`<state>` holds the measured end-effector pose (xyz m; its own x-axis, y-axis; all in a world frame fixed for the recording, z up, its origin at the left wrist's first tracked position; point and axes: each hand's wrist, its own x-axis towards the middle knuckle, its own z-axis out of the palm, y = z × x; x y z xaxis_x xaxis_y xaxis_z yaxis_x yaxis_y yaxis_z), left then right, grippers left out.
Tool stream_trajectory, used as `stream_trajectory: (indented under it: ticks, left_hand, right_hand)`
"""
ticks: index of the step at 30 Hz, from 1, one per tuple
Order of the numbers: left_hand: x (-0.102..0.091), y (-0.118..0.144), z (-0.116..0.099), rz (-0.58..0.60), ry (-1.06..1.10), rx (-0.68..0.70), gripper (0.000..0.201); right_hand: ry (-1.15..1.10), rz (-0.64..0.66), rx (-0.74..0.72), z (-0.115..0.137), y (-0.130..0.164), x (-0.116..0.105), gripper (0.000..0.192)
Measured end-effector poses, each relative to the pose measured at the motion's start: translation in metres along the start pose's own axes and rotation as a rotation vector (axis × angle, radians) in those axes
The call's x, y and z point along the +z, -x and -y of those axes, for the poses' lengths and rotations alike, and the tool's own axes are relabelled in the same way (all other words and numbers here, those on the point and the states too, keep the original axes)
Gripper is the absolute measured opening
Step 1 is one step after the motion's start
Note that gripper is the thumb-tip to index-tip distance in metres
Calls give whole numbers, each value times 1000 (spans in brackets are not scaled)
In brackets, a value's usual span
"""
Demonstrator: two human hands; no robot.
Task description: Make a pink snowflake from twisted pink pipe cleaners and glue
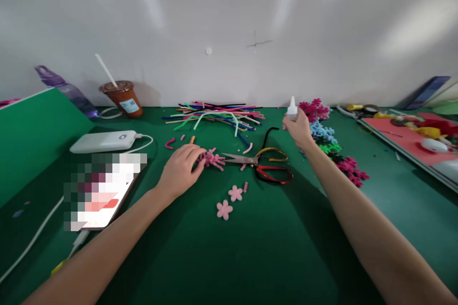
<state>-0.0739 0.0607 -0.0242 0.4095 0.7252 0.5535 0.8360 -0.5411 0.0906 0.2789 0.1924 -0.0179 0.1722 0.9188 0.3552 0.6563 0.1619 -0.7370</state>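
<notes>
My left hand (182, 166) rests on the green table (250, 257) and pinches a pink pipe-cleaner flower (213, 158) at its left side. Farther right, my right hand (298, 129) is closed around a small white glue bottle (292, 109), held upright above the table. Scissors (261, 164) with red, yellow and black handles lie between the two hands, blades pointing at the flower. Two pink felt blossoms (229, 201) lie nearer to me, with small pink pipe-cleaner bits beside them.
A pile of coloured pipe cleaners (214, 116) lies at the back. Finished pink, blue and green flowers (331, 145) line the right. A phone (103, 190), power bank (103, 141), drink cup (122, 97), purple bottle (66, 90) stand left; a red tray (411, 138) sits far right.
</notes>
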Motion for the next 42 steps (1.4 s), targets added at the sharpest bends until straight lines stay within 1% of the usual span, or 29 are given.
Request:
stream_trajectory:
  ticks: [2,4,5,6,8,9,11,12,14,16,19,23,25,29,31,33,36,38,40,42]
  left_hand:
    - [-4,3,7,-62,44,-39,20]
    - [-10,4,15,-97,33,-48,19]
    - [-12,4,20,-89,5,-43,19]
    - [-14,3,24,-70,-25,-35,19]
    - [-16,2,30,-5,-50,-23,18]
    - [-15,2,31,30,-49,-18,18]
    - [-13,3,32,88,-28,-12,19]
    - [-12,3,31,101,-16,-11,20]
    - [-10,5,28,85,10,-15,22]
    - [-9,5,24,34,30,-19,22]
    - [-8,6,19,-31,54,-13,20]
    - [-6,7,15,-42,60,15,20]
    - [-5,7,15,-43,57,21,20]
    - [-4,8,18,-47,68,-8,19]
    - [-4,9,19,-44,75,-12,20]
    - [-3,10,20,-38,80,-6,20]
    - [-1,10,20,-37,88,1,19]
    - [0,11,21,-39,92,3,19]
    - [0,11,21,-40,95,6,20]
    - [1,11,21,-34,94,7,20]
  right_hand:
    - [-24,157,-66,26,9,4,28]
    - [-15,334,-155,51,21,9,24]
    - [74,456,-262,62,27,12,21]
    - [155,528,-336,70,33,15,19]
    - [204,613,-404,79,42,21,13]
    - [212,642,-422,79,45,24,14]
    - [213,687,-443,75,48,29,16]
    - [214,699,-448,71,48,32,15]
    - [209,685,-440,65,48,34,8]
    - [192,633,-414,63,48,36,9]
    - [149,572,-383,69,50,34,20]
    - [127,532,-306,88,54,24,39]
    - [82,594,-240,99,57,15,47]
    - [-93,814,-155,119,66,-3,35]
    - [-135,861,-164,129,70,-7,33]
    - [-159,804,-183,136,73,-7,31]
    - [-121,596,-206,141,75,-2,29]
    - [-48,494,-198,141,75,2,34]
    - [-20,444,-161,141,77,5,29]
    - [-106,449,-115,141,80,8,28]
